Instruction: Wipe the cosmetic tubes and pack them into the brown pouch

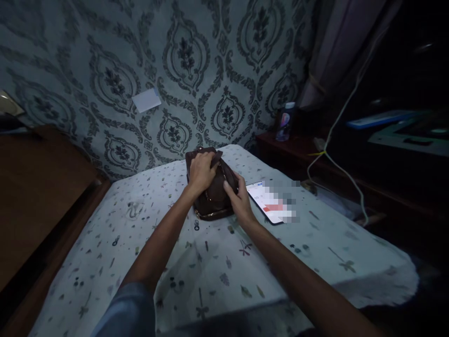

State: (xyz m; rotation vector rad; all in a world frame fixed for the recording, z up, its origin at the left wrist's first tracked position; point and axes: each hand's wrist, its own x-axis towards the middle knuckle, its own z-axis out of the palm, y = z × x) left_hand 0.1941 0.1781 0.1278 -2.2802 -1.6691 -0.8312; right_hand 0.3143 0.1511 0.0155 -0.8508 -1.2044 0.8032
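Observation:
A dark brown bag [213, 191] with gold-coloured zips sits on the patterned bedsheet [224, 255]. My left hand [202, 172] is closed over its upper part, the fingers curled down by a dark strap or flap. With the thumb on the front and the fingers round the side, my right hand [240, 195] grips the bag's right edge. Exactly what the left fingertips pinch is hidden. Just right of my right hand lies a phone [257, 196] with its screen lit, partly blurred out by blocks.
A small crumpled clear item [133, 210] lies on the sheet at left. To the right, a bottle [285, 122] stands on a dark red ledge [268, 140], and a white cable [342, 166] hangs down. A wooden board [42, 187] borders the bed's left; patterned wallpaper [189, 61] rises behind.

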